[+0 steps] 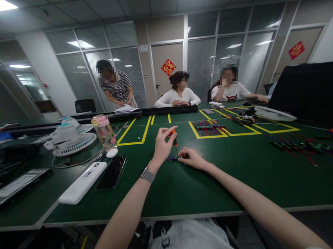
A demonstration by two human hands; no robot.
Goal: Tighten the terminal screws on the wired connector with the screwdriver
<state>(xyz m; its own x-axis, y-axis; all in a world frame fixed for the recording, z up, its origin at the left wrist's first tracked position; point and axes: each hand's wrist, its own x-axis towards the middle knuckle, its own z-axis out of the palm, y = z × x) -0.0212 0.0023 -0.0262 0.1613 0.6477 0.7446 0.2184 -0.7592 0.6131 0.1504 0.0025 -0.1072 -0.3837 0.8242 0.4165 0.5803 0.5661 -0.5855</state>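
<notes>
My left hand (pixel 162 145) is raised over the green table (pixel 187 183), with its fingertips pinched round the orange handle of a small screwdriver (pixel 174 140) that stands upright. The screwdriver's tip points down onto a small wired part (pixel 176 158) lying on the table. My right hand (pixel 191 157) lies on the table and presses that part down with closed fingers. A watch sits on my left wrist (pixel 147 175).
At the left lie a white power bank (pixel 83 183), a black phone (pixel 112 172), a pink-capped bottle (pixel 104 132) and a small fan (pixel 71 139). Bundles of red wired parts (pixel 209 128) sit in yellow-taped boxes and at the right. Three people are at the far side.
</notes>
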